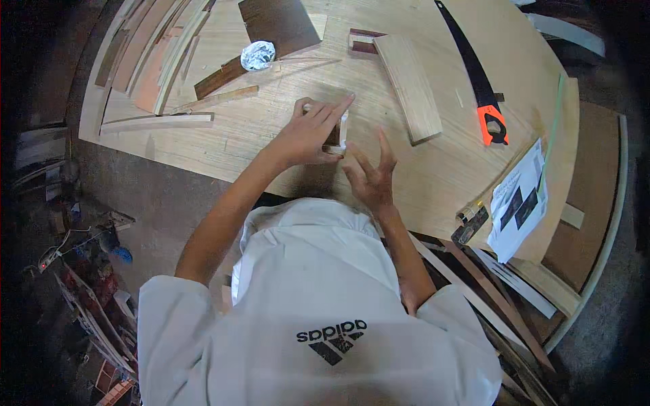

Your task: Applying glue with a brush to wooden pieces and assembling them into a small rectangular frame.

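Note:
A small box-like wooden frame (343, 130), pale at its edges and dark brown inside, stands near the table's front edge. My left hand (310, 133) grips it from the left, fingers laid over its far side and thumb at the near side; most of the frame is hidden under that hand. Just to the right, my right hand (372, 177) has its fingers spread, one fingertip close to the frame's near right corner. Whether that fingertip touches the corner is too small to tell. A whitish spot shows at this corner.
On the wooden table (284, 183) lie a pale board (408, 88), a handsaw (479, 74) with an orange handle, a printed sheet (518, 203) and a black-and-metal tool (470, 223). Crumpled foil (258, 55) rests by dark wood pieces (277, 24). Long strips (159, 54) fill the left.

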Motion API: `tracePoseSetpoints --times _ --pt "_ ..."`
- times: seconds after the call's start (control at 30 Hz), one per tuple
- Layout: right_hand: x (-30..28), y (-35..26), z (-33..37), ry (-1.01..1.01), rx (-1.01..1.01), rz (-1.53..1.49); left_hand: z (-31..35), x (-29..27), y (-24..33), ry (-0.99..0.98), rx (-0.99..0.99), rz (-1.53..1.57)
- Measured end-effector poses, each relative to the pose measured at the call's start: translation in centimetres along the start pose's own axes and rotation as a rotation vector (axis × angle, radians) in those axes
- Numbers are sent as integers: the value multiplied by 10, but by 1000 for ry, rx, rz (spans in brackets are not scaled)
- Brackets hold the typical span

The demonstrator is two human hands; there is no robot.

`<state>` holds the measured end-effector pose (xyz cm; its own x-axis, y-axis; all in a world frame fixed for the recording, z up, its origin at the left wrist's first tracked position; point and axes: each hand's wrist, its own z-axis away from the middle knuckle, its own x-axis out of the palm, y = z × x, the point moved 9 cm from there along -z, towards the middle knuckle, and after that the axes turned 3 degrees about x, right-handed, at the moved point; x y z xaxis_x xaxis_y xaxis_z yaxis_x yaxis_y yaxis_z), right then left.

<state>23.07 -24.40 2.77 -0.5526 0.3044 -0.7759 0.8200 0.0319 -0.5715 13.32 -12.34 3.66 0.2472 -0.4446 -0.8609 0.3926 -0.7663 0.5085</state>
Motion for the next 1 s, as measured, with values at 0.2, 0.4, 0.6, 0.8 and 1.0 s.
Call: tracePoseSetpoints --times 0.2,0.4,0.6,0.8,1.0 --pt "8 4 16 -52 4 76 1 -2 1 18 14 -10" --pt "13 32 27 -44 342 -377 0 -2 1 12 18 -24" --pt "42 30 35 -165 370 -517 -2 -2 2 13 33 -12" --pt "29 27 29 -87 383 -466 -1 2 0 6 13 -25" --pt "9 9 -1 -7 174 -123 -3 0 2 -1 2 -14"
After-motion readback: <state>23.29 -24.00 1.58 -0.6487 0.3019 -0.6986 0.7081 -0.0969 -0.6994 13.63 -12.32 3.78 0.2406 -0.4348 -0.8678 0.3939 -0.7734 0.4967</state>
